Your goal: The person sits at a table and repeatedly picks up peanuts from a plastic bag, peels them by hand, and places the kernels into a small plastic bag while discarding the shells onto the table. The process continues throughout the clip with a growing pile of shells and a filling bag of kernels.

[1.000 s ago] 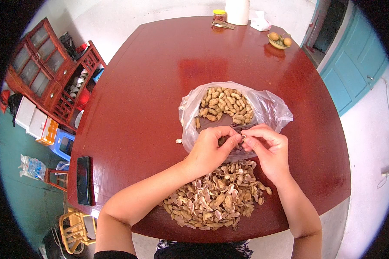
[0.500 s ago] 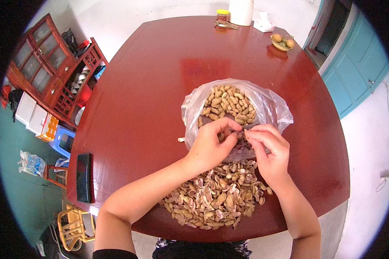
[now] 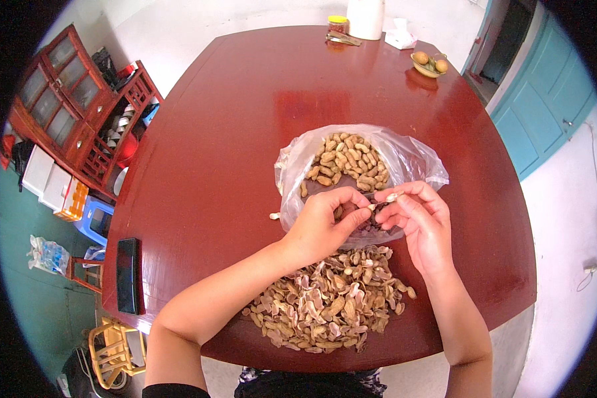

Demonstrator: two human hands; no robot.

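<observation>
Left hand (image 3: 330, 215): pinched, contents unclear
Right hand (image 3: 421, 215): gripped a peanut piece (image 3: 393, 197)
Long axis: ran roughly sideways

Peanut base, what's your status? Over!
Left hand: grip unclear. Right hand: pinching small pale piece. Unshelled peanuts in plastic bag. Shell heap closer, seemingly not blocking.

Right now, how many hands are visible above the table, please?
2: the left hand at the near left edge of the plastic bag, and the right hand at its near right edge. No others show.
</observation>
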